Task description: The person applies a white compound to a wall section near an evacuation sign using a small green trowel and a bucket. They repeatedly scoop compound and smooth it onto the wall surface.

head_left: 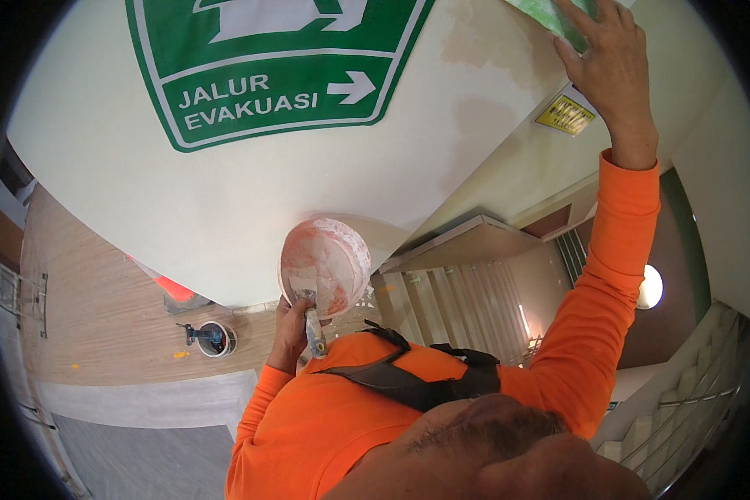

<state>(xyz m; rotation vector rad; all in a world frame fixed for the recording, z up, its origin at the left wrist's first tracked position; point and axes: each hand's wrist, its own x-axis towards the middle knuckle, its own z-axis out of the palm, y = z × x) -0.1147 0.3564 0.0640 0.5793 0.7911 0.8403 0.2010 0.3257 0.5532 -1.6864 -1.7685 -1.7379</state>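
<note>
In my left hand (288, 335) is a round, pinkish-white bowl (347, 260), smeared inside with pale filler and held in front of my chest. A putty knife (314, 329) rests in the bowl, its blade inside and its handle hanging over the near rim beside my fingers. My right arm reaches up to the upper right. There my right hand (604, 54) grips a flat green piece (558, 18) with white smears and holds it at the wall; its upper part is cut off by the picture's edge. Damp-looking beige patches (483, 125) mark the wall left of that hand.
A large green sign (283, 108) is on the white wall ahead, and a small yellow label (566, 114) is below my right hand. Stairs (458, 308) descend at the right. An orange cone (173, 288) and a bucket of tools (217, 340) stand on the floor at left.
</note>
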